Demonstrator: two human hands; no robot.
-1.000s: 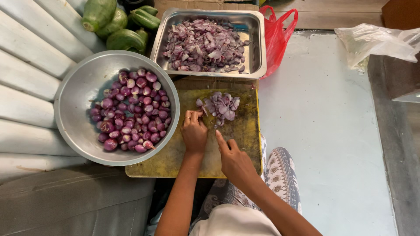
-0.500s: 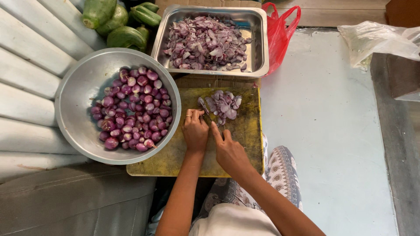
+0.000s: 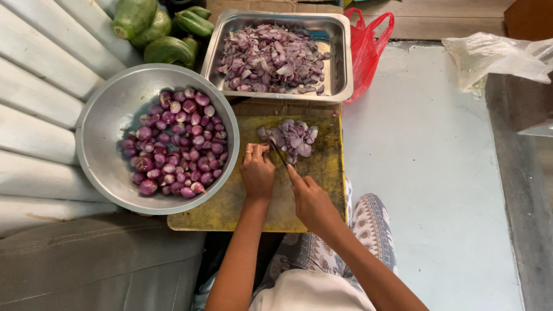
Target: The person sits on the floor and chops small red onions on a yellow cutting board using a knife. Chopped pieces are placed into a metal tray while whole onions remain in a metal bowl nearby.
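While my left hand (image 3: 257, 171) is pinning a shallot, fingers together on it, on the cutting board (image 3: 230, 210) beside the sliced pile (image 3: 291, 137), my right hand (image 3: 308, 198) is gripping the knife (image 3: 280, 154). Risk: blade nicking those close fingertips.

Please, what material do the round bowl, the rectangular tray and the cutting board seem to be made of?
The round grey bowl holding whole peeled shallots looks like brushed metal, perhaps aluminium or steel: dull sheen, soft reflections. The rectangular silver tray with sliced shallots appears to be stainless steel: brighter, mirror-like walls. The yellowish stained cutting board could be worn plastic or wood; its matte, discoloured surface leaves this open.
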